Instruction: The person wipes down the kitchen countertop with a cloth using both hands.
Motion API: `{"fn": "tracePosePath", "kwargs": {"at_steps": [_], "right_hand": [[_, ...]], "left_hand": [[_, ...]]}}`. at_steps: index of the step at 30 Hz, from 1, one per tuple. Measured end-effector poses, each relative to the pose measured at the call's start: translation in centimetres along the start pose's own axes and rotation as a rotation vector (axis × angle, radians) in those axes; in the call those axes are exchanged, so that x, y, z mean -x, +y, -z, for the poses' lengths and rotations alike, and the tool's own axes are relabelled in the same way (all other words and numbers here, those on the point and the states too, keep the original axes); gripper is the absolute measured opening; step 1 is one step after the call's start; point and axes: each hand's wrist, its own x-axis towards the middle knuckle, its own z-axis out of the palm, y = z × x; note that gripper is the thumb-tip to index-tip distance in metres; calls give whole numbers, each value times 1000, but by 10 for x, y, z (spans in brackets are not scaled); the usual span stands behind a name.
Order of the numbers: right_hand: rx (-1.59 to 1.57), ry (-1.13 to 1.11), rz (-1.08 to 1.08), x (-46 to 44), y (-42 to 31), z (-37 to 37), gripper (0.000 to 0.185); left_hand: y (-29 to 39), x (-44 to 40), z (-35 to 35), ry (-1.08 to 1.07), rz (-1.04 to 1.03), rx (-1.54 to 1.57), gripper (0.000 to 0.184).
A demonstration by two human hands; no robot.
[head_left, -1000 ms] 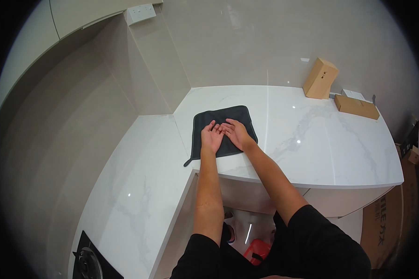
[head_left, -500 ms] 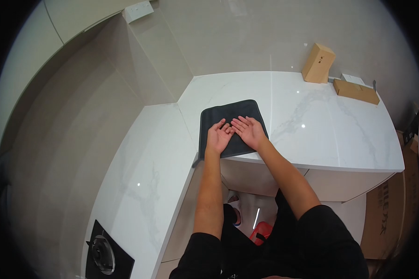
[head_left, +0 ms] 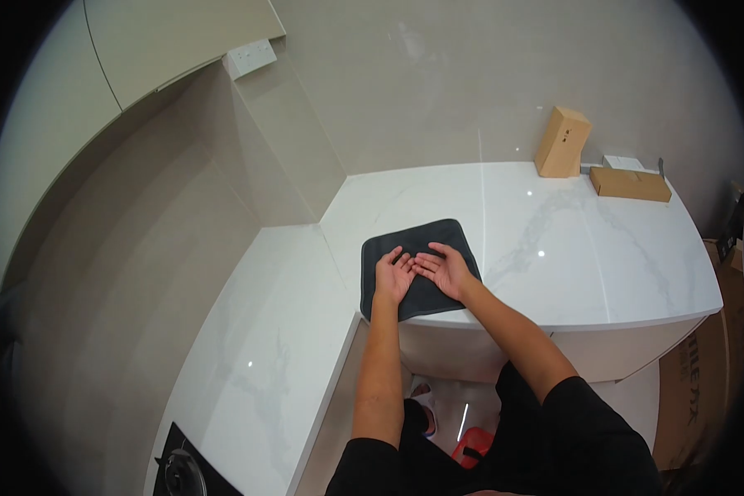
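Note:
A dark square cloth [head_left: 422, 236] lies flat at the front edge of the white counter, near its inner corner. Over the cloth's left part is my left hand [head_left: 395, 277], palm up, its fingers apart and holding nothing. My right hand [head_left: 445, 271] is beside it over the right part, also palm up with spread fingers and nothing in it. The fingertips of both hands come close together above the middle of the cloth. Whether the hands rest on the cloth is hard to tell.
An upright brown box [head_left: 562, 142] and a flat brown box [head_left: 630, 184] are at the back right of the counter [head_left: 546, 289]. A gas stove [head_left: 182, 475] is at the lower left. A red object [head_left: 473, 446] is on the floor.
The view has shifted, and the cloth now appears nearer the counter's front corner. Both hands have stayed palm up above it, with only small finger movements.

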Motion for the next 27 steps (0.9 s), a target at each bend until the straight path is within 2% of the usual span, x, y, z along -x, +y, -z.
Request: {"fn": "tracePosePath", "kwargs": {"at_steps": [4, 7, 10, 12, 14, 16, 18, 19, 21, 27], "right_hand": [[107, 16, 107, -30, 1, 0, 33], [266, -13, 176, -52, 4, -5, 29], [420, 30, 270, -76, 12, -8, 22], [622, 40, 459, -95, 16, -7, 18], [744, 107, 547, -110, 21, -14, 19], [1021, 218, 699, -121, 22, -18, 24], [1132, 224, 684, -119, 17, -29, 27], [1162, 252, 705, -122, 16, -30, 29], [1203, 281, 697, -123, 14, -36, 34], [1188, 230, 689, -121, 14, -32, 34]], "left_hand": [[1, -20, -12, 65, -124, -34, 21], [3, -51, -1, -61, -203, -68, 18], [2, -71, -9, -26, -292, -168, 17], [4, -82, -12, -15, -318, -138, 23], [12, -98, -9, -155, -276, -237, 28], [10, -112, -15, -143, -281, -211, 32], [2, -122, -29, 147, -672, -485, 35], [-2, -123, -30, 168, -661, -468, 35], [4, -120, -31, 143, -806, -760, 37], [-2, -111, -35, 242, -788, -756, 38]]}}
